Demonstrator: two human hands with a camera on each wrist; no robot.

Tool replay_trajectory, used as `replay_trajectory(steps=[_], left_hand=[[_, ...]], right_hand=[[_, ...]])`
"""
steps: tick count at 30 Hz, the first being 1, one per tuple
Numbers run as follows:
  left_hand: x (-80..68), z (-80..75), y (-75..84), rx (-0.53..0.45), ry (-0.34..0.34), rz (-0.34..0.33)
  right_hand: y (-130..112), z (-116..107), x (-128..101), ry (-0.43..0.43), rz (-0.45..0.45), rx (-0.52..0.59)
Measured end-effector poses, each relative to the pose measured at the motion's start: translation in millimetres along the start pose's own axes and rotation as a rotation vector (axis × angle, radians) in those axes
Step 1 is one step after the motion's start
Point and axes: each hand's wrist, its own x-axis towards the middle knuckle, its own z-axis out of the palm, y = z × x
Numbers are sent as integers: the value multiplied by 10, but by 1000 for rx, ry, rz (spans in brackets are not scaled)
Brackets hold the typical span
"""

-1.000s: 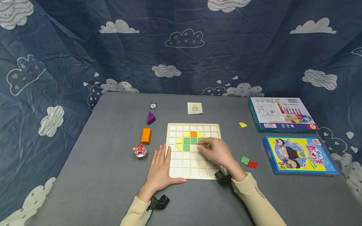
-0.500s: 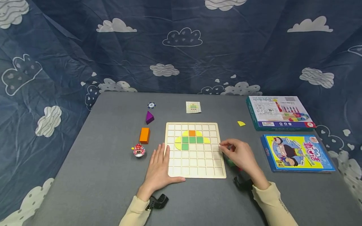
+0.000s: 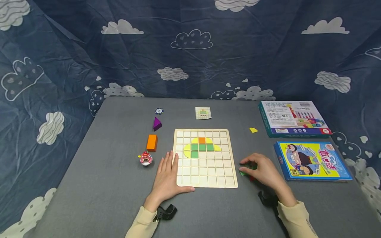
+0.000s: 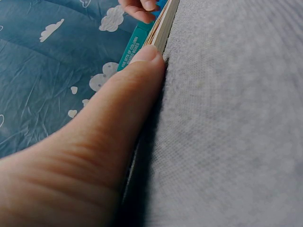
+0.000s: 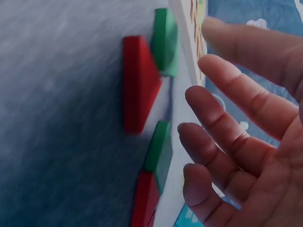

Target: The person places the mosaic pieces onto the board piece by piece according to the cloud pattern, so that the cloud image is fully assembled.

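The pale wooden grid board [image 3: 205, 171] lay on the grey cloth-covered table [image 3: 119, 185]. The left hand [image 3: 165, 178] rested along its near left corner, fingers straight over the left edge and thumb stretched along the near edge. To the right of the board, the right hand [image 3: 263, 170] hung low with fingers loosely bent and apart, gripping nothing. Beneath it, by the board's right edge, lay green square wooden pieces [image 5: 163, 42] and red triangular wooden pieces [image 5: 139, 85]; whether the thumb touched the nearest green one could not be told.

In the board's far half sat an orange square tile [image 3: 201, 140], green square tiles [image 3: 202, 147] and yellow rounded tiles [image 3: 187, 154]. A yellow quarter-round piece [image 3: 253, 130] lay to the board's right, near its far corner.

Beyond the board's far edge lay a small printed pattern card [image 3: 203, 113]. Left of the board, from far to near, were a blue-and-white round chip [image 3: 159, 111], a purple triangular block [image 3: 157, 124], an orange rectangular block [image 3: 152, 143] and a red-and-white toy figure [image 3: 146, 159]. Well to the board's right lay a white-and-teal box [image 3: 294, 120] and, nearer, a blue-and-yellow box [image 3: 314, 162].
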Motion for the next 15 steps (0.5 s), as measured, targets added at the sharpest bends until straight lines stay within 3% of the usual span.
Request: replay_trajectory(steps=[15], left_hand=[[-6, -10, 0, -11, -7, -2]], right_hand=[[24, -11, -62, -63, 11, -38]])
